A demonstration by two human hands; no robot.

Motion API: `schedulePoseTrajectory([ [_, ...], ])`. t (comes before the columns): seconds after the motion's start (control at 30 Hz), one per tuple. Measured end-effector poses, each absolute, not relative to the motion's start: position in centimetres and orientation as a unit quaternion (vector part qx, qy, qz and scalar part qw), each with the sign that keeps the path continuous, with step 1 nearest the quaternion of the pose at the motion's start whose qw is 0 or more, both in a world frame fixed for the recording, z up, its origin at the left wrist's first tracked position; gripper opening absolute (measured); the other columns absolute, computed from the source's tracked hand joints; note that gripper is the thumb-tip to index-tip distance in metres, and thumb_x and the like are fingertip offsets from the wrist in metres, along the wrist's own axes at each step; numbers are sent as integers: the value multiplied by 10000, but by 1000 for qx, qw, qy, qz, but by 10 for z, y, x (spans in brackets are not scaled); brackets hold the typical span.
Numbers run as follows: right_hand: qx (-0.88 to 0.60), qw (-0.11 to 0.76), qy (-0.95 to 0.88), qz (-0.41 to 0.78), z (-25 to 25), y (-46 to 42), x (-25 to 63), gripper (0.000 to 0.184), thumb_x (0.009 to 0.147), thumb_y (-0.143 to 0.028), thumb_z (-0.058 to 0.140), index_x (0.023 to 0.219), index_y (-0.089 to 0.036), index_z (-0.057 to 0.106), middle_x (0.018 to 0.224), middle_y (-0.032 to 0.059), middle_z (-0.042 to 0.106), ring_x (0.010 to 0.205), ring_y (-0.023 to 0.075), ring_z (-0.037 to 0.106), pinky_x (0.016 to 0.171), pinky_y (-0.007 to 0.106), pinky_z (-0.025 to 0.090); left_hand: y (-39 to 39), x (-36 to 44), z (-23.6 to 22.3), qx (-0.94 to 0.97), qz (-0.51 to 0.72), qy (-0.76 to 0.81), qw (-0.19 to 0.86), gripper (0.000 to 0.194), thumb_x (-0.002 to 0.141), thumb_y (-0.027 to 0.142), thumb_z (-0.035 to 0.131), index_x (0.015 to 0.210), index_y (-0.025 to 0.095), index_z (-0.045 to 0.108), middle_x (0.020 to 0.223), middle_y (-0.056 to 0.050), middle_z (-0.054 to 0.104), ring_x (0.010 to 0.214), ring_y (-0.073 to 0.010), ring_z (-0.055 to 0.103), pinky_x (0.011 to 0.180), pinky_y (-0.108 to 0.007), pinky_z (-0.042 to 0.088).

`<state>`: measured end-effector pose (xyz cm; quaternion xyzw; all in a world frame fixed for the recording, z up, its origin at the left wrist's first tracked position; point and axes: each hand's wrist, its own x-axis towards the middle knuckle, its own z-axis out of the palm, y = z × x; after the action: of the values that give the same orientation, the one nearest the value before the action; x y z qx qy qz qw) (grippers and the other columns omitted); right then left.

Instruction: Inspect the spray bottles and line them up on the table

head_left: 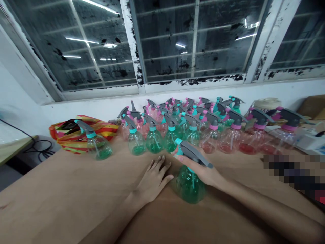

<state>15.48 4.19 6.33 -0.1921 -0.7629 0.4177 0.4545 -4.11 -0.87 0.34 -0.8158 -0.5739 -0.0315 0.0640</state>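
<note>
My right hand [203, 171] is wrapped round the neck of a green spray bottle [191, 188] with a grey and turquoise trigger head. The bottle is tilted slightly, and I cannot tell whether its base touches the table. Just left of it, my left hand [154, 181] lies flat on the wooden table [106, 196], fingers spread and holding nothing. Beyond both hands stands a front row of spray bottles: green ones such as this bottle [154, 142] on the left, pink ones such as this bottle [230, 140] on the right.
More spray bottles crowd behind the front row. A lone green spray bottle [100, 147] leans at the left beside a striped orange and yellow bag [73, 144]. A cardboard box [311, 106] and a white device [307, 137] sit far right. Windows [198, 40] rise behind the table.
</note>
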Motion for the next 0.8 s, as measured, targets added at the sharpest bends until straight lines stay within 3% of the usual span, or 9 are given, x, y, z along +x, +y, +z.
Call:
schedulePoseTrajectory([
  [0.2, -213, 449, -755, 428, 59, 41, 156, 221, 834, -392, 584, 1001, -257, 635, 698, -27, 535, 609, 127, 482, 733, 310, 432, -8, -42, 1, -816, -42, -572, 70, 541, 974, 496, 271, 1374, 151, 388, 1431, -129, 378, 1349, -274, 278, 1079, -507, 252],
  [0.53, -199, 458, -751, 432, 58, 41, 155, 162, 839, -359, 578, 939, -248, 642, 755, -6, 586, 769, 158, 572, 806, 316, 444, -9, -43, -2, -816, -55, -572, 66, 533, 973, 501, 270, 1367, 163, 393, 1429, -123, 385, 1346, -267, 285, 1075, -496, 263],
  [0.67, -200, 453, -763, 415, 60, 40, 156, 164, 850, -360, 560, 942, -242, 626, 766, -9, 590, 740, 147, 562, 726, 299, 440, -8, -44, -4, -816, -61, -571, 71, 537, 971, 508, 263, 1361, 165, 402, 1424, -122, 393, 1345, -264, 288, 1080, -495, 252],
  [0.8, -213, 457, -766, 399, 62, 39, 156, 143, 849, -354, 558, 790, -224, 563, 679, -40, 499, 612, 107, 466, 587, 258, 386, -8, -44, -5, -819, -67, -566, 73, 533, 974, 500, 265, 1370, 167, 391, 1432, -121, 381, 1351, -267, 274, 1079, -498, 254],
])
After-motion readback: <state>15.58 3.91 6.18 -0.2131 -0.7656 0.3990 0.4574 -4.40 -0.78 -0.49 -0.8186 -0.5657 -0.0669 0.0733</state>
